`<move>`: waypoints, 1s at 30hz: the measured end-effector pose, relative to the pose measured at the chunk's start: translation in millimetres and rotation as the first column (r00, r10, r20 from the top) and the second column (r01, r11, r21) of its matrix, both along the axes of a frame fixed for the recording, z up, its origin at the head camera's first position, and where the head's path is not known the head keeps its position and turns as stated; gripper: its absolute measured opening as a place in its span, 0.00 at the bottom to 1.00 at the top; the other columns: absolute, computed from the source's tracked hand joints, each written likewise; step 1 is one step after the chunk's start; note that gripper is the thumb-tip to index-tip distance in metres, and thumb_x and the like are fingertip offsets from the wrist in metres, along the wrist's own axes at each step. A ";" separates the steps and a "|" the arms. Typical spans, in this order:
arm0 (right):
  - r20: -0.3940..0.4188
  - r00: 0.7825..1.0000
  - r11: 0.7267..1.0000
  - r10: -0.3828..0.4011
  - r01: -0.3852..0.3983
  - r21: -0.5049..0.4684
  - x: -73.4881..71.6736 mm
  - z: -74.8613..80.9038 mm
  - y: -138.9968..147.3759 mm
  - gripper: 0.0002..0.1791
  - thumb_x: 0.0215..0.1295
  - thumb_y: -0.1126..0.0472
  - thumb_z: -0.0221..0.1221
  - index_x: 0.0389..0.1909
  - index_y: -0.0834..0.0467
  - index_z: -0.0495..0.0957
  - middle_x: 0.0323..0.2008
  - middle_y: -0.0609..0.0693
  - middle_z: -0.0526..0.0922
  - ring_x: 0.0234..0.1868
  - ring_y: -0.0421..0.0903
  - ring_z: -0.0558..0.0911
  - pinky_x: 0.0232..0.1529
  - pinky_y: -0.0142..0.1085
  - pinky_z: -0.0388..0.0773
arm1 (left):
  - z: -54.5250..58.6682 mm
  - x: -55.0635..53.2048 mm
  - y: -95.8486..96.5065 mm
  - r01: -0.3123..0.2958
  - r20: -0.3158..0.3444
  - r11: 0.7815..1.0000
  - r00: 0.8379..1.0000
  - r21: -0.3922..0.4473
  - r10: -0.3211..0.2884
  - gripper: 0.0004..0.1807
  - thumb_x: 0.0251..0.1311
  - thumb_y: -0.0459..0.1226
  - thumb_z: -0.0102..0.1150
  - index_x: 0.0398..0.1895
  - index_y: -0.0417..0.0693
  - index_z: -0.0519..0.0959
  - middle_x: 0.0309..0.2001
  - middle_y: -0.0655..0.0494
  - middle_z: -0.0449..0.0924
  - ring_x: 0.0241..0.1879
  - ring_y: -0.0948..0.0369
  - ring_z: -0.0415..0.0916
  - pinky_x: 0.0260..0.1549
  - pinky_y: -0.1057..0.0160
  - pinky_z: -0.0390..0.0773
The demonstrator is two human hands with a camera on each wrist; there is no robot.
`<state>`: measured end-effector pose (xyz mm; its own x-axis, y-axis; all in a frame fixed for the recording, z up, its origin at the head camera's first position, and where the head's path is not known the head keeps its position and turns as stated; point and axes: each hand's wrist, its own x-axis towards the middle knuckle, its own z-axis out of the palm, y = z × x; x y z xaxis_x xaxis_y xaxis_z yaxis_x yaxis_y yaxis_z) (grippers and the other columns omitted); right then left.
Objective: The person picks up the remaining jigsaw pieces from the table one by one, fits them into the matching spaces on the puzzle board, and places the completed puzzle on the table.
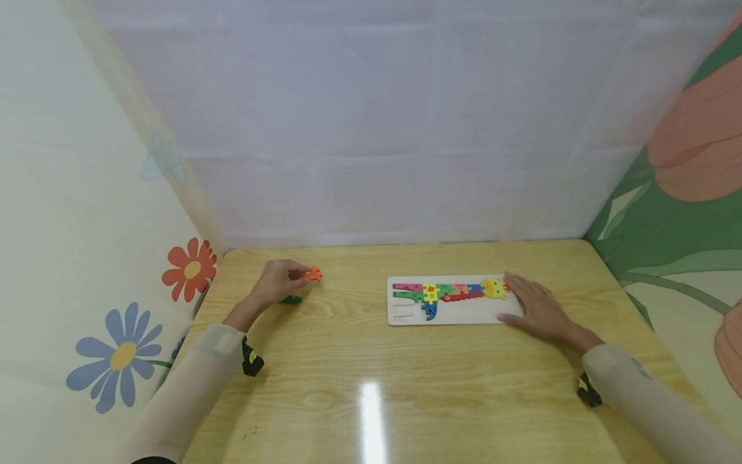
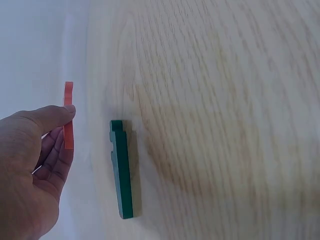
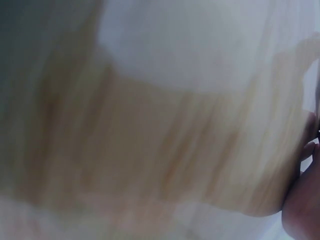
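Observation:
My left hand (image 1: 275, 282) pinches an orange puzzle piece (image 1: 313, 274) between thumb and fingers, raised over the left part of the table. The left wrist view shows that piece edge-on. A dark green puzzle piece (image 2: 123, 175) lies on the wood close below this hand. To the right is a white puzzle board (image 1: 464, 315) with a giraffe of colourful interlocking pieces, its yellow head (image 1: 493, 289) at the right end. Two slot outlines at the board's lower left hold no piece. My right hand (image 1: 539, 308) rests at the board's right end with fingers extended.
The light wooden table (image 1: 324, 367) meets a pale cloth wall (image 1: 394, 193) at the back. Flower-patterned panels stand on both sides, with a red flower (image 1: 192, 269) near the left edge. Mostly blurred wood grain fills the right wrist view.

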<state>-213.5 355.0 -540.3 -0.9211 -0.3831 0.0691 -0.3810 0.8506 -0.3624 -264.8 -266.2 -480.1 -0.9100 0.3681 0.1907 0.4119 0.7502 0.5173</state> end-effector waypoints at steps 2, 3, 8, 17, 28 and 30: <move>0.003 1.000 1.000 -0.001 0.001 0.001 -0.1 -0.3 0.3 0.56 0.69 0.35 0.65 0.84 0.62 0.52 0.83 0.64 0.54 0.82 0.67 0.54 0.77 0.68 0.47 | 0.8 1.2 3.9 0.004 0.007 1.000 1.000 0.004 -0.004 0.14 0.65 0.30 0.72 0.53 0.35 0.88 0.44 0.40 0.90 0.37 0.52 0.87 0.37 0.51 0.88; 0.005 1.000 1.000 -0.002 0.002 0.002 -0.3 -0.4 0.4 0.56 0.69 0.35 0.65 0.84 0.62 0.52 0.83 0.64 0.54 0.82 0.67 0.54 0.77 0.68 0.47 | 1.3 1.7 5.8 0.004 0.009 1.000 1.000 0.003 -0.004 0.14 0.65 0.30 0.73 0.53 0.36 0.88 0.44 0.40 0.90 0.37 0.52 0.87 0.37 0.51 0.88; 0.006 1.000 1.000 -0.003 0.003 0.000 -0.7 -0.5 0.5 0.56 0.69 0.35 0.65 0.84 0.62 0.51 0.83 0.64 0.54 0.82 0.67 0.54 0.77 0.68 0.47 | 2.3 1.0 13.8 0.022 -0.003 1.000 1.000 -0.006 -0.022 0.15 0.65 0.30 0.73 0.53 0.36 0.88 0.44 0.40 0.89 0.37 0.52 0.88 0.37 0.52 0.89; 0.001 1.000 1.000 -0.003 0.003 -0.007 -0.6 -0.2 0.1 0.56 0.69 0.35 0.65 0.84 0.62 0.52 0.83 0.64 0.54 0.82 0.67 0.54 0.77 0.68 0.47 | 10.3 4.6 30.9 0.049 0.007 0.999 0.999 0.015 -0.049 0.16 0.63 0.30 0.73 0.53 0.36 0.88 0.44 0.41 0.89 0.37 0.52 0.88 0.37 0.53 0.89; 0.006 1.000 1.000 -0.009 0.009 0.000 -0.8 -0.3 -0.1 0.56 0.69 0.34 0.64 0.84 0.62 0.52 0.83 0.64 0.54 0.82 0.67 0.54 0.76 0.69 0.48 | 13.3 5.9 47.1 0.095 0.019 0.995 0.995 0.039 -0.095 0.15 0.63 0.29 0.73 0.52 0.36 0.88 0.44 0.42 0.90 0.37 0.53 0.88 0.37 0.55 0.89; 0.010 1.000 1.000 -0.012 0.012 0.000 -0.9 -0.7 0.1 0.56 0.69 0.34 0.64 0.85 0.61 0.52 0.83 0.64 0.54 0.82 0.67 0.54 0.76 0.69 0.48 | 14.8 6.8 50.0 0.100 0.024 0.994 0.995 0.040 -0.101 0.15 0.63 0.29 0.73 0.52 0.36 0.88 0.45 0.42 0.90 0.38 0.54 0.88 0.38 0.55 0.89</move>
